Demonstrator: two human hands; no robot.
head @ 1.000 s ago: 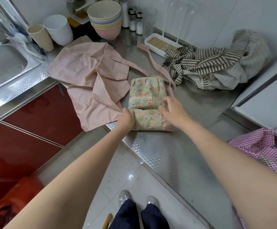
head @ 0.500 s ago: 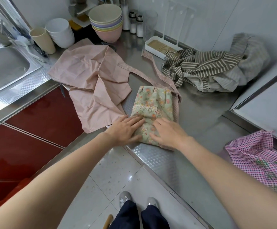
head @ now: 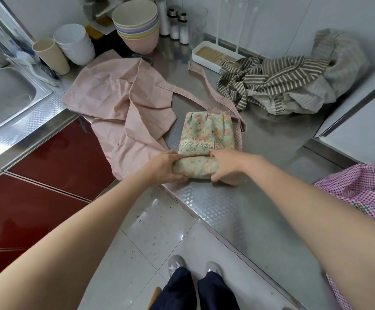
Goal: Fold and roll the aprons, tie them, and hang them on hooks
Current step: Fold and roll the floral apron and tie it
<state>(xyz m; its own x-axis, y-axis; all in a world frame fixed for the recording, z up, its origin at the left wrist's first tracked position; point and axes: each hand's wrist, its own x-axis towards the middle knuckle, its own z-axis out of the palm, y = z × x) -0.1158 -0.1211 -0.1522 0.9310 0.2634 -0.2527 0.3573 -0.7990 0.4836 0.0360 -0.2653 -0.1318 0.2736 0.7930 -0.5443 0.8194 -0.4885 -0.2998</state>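
I see my left hand (head: 163,167) and my right hand (head: 225,164) each curled round one end of the floral apron (head: 206,133), which lies folded on the steel counter (head: 238,211) near its front edge. The near end is rolled up into a small tube; the far part lies flat.

I think the roll could go crooked if one hand pushes faster than the other. It could also come loose if I let go too soon, because the cloth is soft. The dotted pink straps (head: 215,92) trail behind the apron, and I could roll them inside by mistake. Then I would have nothing to tie with. The plain pink apron (head: 119,101) lies just beside my left hand, so its edge could get caught in the roll.
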